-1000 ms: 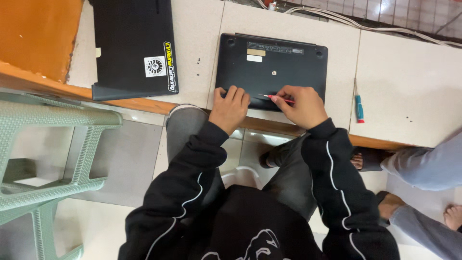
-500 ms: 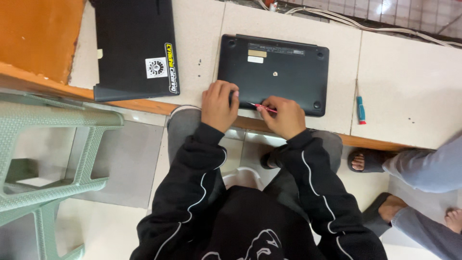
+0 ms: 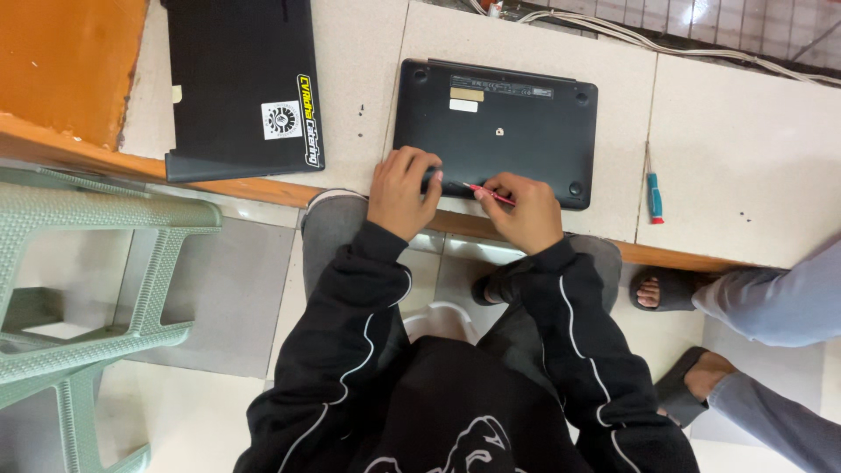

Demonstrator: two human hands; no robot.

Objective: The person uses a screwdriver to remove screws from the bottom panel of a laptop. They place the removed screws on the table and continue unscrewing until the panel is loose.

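At the near edge of the pale tiled desk, a matte black plastic laptop lies upside down, flat rectangular base up, rounded corners, rubber feet at the corners, two small paper labels near its far edge.

Left hand rests on the laptop's near left corner, fingers curled down over the base, grip closed against the plastic but not wrapped around anything I can make out. Right hand sits just beside it at the near edge, grip clamped on a thin red-handled screwdriver; the slim shaft angles left toward the left fingertips and the tip meets the base close to them. Exact contact point too small to tell.

Second black laptop with a yellow strip sticker and a round white sticker lies at the desk's far left, smooth lid, well apart from the first. Blue-handled screwdriver with a thin metal shaft lies on bare tile just right of the upturned laptop, not touching it. White cables run along the far edge. Desk front has an orange wooden lip.

Both arms in black sleeves with white piping. Pale green perforated plastic chair stands on the floor to the left. Another person's legs in grey trousers and dark sandals at right.
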